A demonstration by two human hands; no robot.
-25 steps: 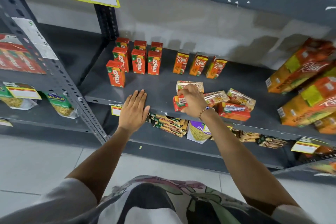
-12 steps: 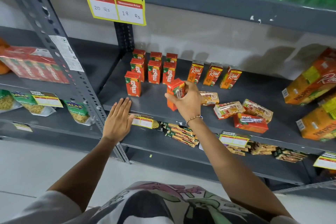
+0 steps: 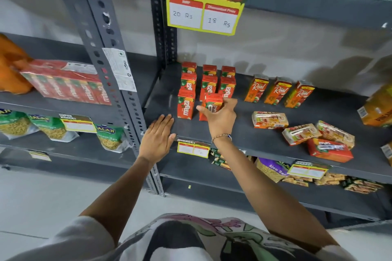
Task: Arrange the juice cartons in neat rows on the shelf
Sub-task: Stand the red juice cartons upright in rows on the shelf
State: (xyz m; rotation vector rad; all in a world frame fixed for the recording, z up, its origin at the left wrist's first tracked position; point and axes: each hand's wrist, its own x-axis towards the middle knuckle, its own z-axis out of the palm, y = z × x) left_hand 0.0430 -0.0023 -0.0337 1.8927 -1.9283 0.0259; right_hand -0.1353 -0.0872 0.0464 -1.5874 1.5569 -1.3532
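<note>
Red Maaza carton (image 3: 212, 105) grasped in the right hand (image 3: 220, 118), thumb on its near-left side and fingers wrapped round its right side. Held upright, long axis vertical, top slightly tipped away toward the back of the shelf (image 3: 254, 133), printed face toward the camera. Base at or just above the shelf board; contact not clear behind the palm.

Just left of the hand, the front carton (image 3: 186, 104) of the left column, standing upright with a narrow gap between the two. Directly beyond the hand, the middle column (image 3: 209, 85), so the held carton sits in line to become that column's front member. Beyond and slightly right of the hand, the third column (image 3: 228, 85), with no front carton yet. Likely step: setting the carton down square and level with its left neighbour, then letting go. Key relation: open slot straight under and ahead of the hand, so only a small drop and a slight turn needed.

Left hand (image 3: 158, 137) open and flat, grasping nothing, palm down over the shelf's front edge, left of and nearer than the right hand.

Farther right of the hand, three upright Real cartons (image 3: 277, 93); nearer and right, four loose cartons (image 3: 303, 133) lying flat, long axes roughly sideways, still to be stood up.
</note>
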